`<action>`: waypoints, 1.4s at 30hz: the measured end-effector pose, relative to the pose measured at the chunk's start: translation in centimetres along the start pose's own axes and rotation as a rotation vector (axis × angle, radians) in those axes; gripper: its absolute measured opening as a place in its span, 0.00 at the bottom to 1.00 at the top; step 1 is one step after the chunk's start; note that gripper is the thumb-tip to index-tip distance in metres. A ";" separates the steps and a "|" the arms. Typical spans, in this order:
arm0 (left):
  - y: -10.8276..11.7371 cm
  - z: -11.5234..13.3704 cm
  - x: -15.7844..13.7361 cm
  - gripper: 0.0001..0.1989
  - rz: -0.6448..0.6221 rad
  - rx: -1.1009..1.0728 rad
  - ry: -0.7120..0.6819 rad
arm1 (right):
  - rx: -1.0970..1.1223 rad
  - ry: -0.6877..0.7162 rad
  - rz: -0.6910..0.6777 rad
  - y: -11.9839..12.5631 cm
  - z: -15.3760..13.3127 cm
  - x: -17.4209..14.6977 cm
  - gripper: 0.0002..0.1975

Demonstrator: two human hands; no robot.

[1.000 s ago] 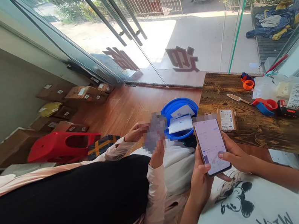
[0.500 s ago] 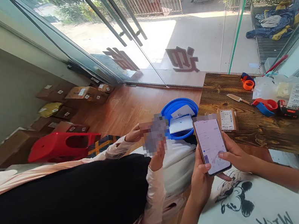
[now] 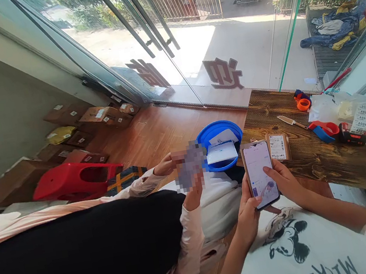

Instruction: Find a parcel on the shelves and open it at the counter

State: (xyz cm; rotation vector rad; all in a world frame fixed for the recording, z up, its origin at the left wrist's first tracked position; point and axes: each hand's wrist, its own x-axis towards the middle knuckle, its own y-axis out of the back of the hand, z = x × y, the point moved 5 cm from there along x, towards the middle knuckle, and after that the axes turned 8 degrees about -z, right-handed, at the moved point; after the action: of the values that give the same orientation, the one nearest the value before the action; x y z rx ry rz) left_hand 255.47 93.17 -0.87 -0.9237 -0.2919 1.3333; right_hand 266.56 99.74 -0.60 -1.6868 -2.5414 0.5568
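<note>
While a co-worker's hands (image 3: 184, 174) hold a blurred item at far left of the work area, I note my left hand (image 3: 248, 212) wrapped around the lower edge of the phone (image 3: 260, 174), fingers closed on its side. My right hand (image 3: 283, 181) cups the opposite edge, its thumb resting on the lit screen. Phone sits upright-tilted, between my chest and the wooden table (image 3: 313, 157), near the labelled small box (image 3: 278, 147). Judgement: good handling means left hand carries the weight and holds steady, right thumb taps lightly; keep the phone clear of the blue basin (image 3: 217, 131).
</note>
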 end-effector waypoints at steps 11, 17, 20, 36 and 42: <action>-0.5 0.9 0.6 0.47 -0.085 -0.110 -0.036 | -0.142 0.095 -0.089 0.1 -0.7 -0.3 0.20; -1.1 1.4 0.7 0.47 -0.107 -0.124 -0.055 | -0.148 0.068 -0.191 -0.1 -0.6 -0.3 0.21; -1.1 1.4 0.7 0.48 -0.104 -0.124 -0.060 | -0.169 0.079 -0.176 -0.1 -0.7 -0.3 0.24; -1.0 1.4 0.7 0.48 -0.107 -0.090 -0.074 | -0.197 0.070 -0.139 0.0 -0.9 -0.3 0.24; -0.9 1.3 0.6 0.49 -0.104 -0.091 -0.069 | -0.198 0.076 -0.135 0.0 -0.7 -0.3 0.24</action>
State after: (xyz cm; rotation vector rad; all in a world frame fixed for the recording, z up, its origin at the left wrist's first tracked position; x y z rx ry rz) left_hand 255.40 94.30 0.46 -0.9270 -0.4513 1.2661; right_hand 266.85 99.70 0.07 -1.5401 -2.7056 0.2343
